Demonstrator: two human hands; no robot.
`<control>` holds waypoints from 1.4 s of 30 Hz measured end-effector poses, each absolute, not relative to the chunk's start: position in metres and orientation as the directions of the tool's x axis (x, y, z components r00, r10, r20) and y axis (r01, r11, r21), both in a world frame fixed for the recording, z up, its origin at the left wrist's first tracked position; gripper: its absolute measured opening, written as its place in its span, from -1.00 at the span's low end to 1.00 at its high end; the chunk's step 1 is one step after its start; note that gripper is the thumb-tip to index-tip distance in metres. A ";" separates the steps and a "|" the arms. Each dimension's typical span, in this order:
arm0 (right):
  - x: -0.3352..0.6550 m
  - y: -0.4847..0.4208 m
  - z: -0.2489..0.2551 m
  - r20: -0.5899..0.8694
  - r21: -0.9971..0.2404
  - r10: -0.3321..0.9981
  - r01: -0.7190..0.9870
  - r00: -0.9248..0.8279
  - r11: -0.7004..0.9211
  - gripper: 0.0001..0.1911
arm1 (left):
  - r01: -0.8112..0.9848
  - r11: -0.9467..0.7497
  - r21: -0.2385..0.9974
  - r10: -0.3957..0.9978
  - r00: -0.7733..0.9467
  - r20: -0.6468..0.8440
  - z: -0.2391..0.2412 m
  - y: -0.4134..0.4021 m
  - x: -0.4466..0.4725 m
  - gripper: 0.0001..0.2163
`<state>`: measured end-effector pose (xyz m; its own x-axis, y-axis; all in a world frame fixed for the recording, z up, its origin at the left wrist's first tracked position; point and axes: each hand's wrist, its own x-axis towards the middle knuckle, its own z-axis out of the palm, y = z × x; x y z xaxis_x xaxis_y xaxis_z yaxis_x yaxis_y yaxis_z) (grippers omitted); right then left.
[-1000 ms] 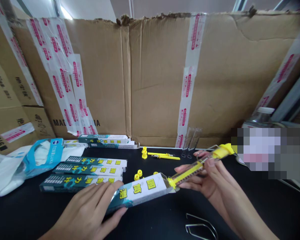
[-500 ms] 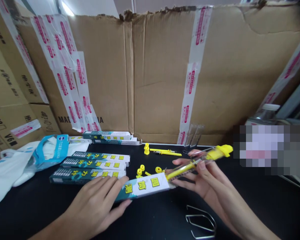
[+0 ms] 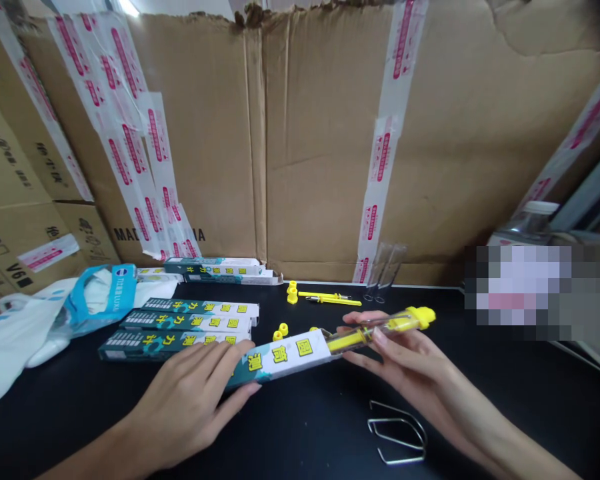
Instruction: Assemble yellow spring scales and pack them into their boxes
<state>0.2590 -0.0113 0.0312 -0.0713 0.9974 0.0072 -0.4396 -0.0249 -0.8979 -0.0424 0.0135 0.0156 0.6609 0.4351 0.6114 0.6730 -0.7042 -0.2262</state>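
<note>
My left hand (image 3: 195, 390) grips a long, narrow green-and-white box (image 3: 290, 357) with yellow Chinese lettering, tilted slightly up to the right. In my right hand (image 3: 405, 360), thumb and fingers pinch a clear tubular spring scale (image 3: 395, 325) with a yellow core and a yellow cap. The scale's near end is inside the box's open right end; its capped end sticks out. How deep it sits is hidden by the box. Below my right hand, bent metal hooks (image 3: 400, 440) lie on the black table (image 3: 300, 433).
More such boxes (image 3: 190, 323) lie left of centre, with others (image 3: 220, 270) at the back. Yellow caps (image 3: 281, 331), yellow rods (image 3: 330, 298) and clear tubes (image 3: 386, 270) are behind my hands. A blue-and-white packet (image 3: 100, 293) lies left. Cardboard (image 3: 320, 147) walls the back.
The spring scale has slid left, further into the box, with my right hand following it. Less of its tube shows outside. My left hand keeps hold of the box.
</note>
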 end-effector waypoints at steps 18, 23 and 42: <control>0.249 -0.019 0.030 0.055 -0.992 0.992 -0.118 -0.114 0.041 -0.74 | 0.663 -0.701 -0.263 0.362 0.648 0.670 0.019 0.008 -0.039 -0.69; 0.249 -0.014 0.027 0.084 -0.974 0.985 -0.222 -0.153 0.049 -0.69 | 0.658 -0.701 -0.274 0.374 0.667 0.645 0.019 0.010 -0.041 -0.66; 0.252 -0.008 0.019 0.038 -0.997 0.989 -0.074 -0.146 0.028 -0.74 | 0.643 -0.700 -0.311 0.355 0.691 0.629 0.020 0.012 -0.040 -0.64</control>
